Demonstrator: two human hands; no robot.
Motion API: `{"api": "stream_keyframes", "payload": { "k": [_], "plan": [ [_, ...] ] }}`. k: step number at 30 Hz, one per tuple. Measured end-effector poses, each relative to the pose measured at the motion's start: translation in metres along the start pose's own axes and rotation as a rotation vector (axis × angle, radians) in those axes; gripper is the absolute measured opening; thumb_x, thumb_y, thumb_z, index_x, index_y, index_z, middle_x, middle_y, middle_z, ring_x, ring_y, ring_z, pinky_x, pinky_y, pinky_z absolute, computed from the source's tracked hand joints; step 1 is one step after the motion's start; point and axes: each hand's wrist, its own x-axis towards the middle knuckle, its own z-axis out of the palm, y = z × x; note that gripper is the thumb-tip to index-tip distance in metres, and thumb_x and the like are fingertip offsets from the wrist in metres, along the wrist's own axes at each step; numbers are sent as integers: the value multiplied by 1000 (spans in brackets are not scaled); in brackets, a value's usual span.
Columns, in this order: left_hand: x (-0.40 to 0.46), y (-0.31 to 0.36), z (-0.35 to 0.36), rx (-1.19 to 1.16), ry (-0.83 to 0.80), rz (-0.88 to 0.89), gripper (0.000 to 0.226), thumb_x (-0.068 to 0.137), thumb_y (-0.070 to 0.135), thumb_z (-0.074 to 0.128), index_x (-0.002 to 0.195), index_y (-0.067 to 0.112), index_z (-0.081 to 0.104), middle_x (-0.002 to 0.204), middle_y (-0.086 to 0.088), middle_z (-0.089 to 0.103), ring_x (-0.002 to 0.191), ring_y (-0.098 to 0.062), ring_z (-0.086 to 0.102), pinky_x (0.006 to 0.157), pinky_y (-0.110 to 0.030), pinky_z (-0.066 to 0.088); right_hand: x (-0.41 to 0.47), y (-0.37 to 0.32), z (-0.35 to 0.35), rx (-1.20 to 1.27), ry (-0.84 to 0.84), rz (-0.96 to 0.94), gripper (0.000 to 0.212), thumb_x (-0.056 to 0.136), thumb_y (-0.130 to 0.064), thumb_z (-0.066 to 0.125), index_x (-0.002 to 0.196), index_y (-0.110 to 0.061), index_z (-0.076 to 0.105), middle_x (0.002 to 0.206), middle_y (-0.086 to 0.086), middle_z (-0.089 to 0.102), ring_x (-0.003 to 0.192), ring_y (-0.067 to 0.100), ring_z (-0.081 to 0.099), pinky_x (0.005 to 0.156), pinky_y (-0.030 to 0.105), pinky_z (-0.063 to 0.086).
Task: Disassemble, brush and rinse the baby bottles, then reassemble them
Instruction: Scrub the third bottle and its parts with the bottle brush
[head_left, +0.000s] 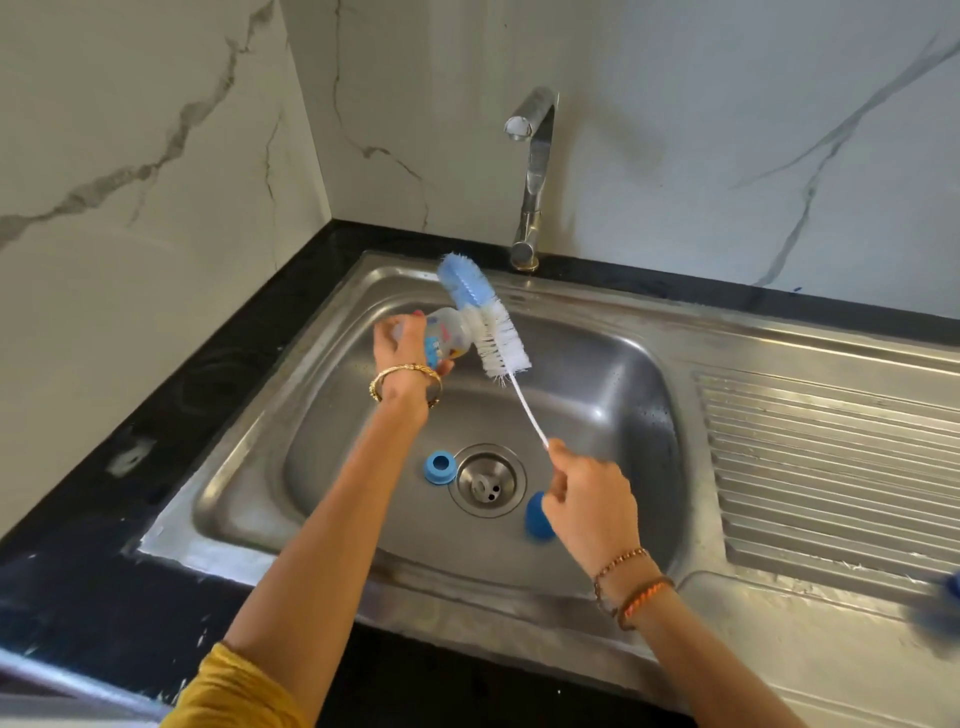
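Left hand (402, 345) wrapped round the tiny bottle (448, 340) over the sink (597, 332), right hand (589, 499) pinching the brush (496, 332) handle's end. Probably light, slick plastic; better gripped mid-body. Floppy wire beyond the pinch.

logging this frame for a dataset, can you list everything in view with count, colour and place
baby bottle: 1, clear with printed pictures, held over the basin
bottle brush: 1, blue and white bristles, white handle, beside the bottle mouth
screw ring: 1, blue, basin floor left of the drain
cap: 1, blue, basin floor right of the drain
sink: 1, steel, with drainboard on the right
tap: 1, chrome, behind the basin
left hand: grips the bottle
right hand: pinches the brush handle
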Motion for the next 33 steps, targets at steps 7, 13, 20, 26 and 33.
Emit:
{"api": "stream_keyframes", "payload": {
  "k": [7, 13, 20, 26, 33],
  "plan": [
    [-16, -2, 15, 79, -91, 98, 14, 89, 27, 57, 82, 32, 46, 87, 1, 55, 74, -14, 59, 45, -17, 50, 16, -9, 9, 54, 37, -5, 44, 85, -8, 45, 125, -21, 56, 81, 4, 64, 81, 26, 58, 60, 27, 39],
    [0, 7, 0, 5, 46, 95, 15, 89, 24, 56, 80, 27, 44, 79, -3, 57, 51, -14, 55, 40, -18, 44, 13, -3, 0, 351, 299, 148, 36, 87, -4, 48, 114, -17, 67, 74, 0, 69, 71, 24, 61, 68, 34, 51],
    [-3, 3, -2, -81, 25, -5, 13, 88, 22, 57, 82, 27, 47, 82, -4, 57, 60, -14, 59, 45, -20, 49, 2, -2, 7, 535, 111, 147, 24, 90, -15, 56, 109, -22, 70, 68, -1, 69, 56, 0, 58, 56, 15, 46],
    [-2, 9, -5, -126, 50, -28, 11, 88, 24, 58, 86, 24, 47, 83, -4, 55, 63, -13, 59, 44, -20, 49, 5, -2, -1, 897, 40, 337, 23, 88, -12, 55, 75, -3, 72, 51, -3, 47, 48, 5, 41, 51, 15, 35],
    [-10, -3, -3, 8, -20, -11, 12, 86, 26, 60, 80, 28, 49, 87, -4, 56, 71, -18, 60, 43, -20, 48, 9, -22, -5, 935, -111, 357, 35, 97, -11, 40, 66, -10, 57, 50, -3, 37, 28, 0, 30, 32, 9, 22]
  ]
}}
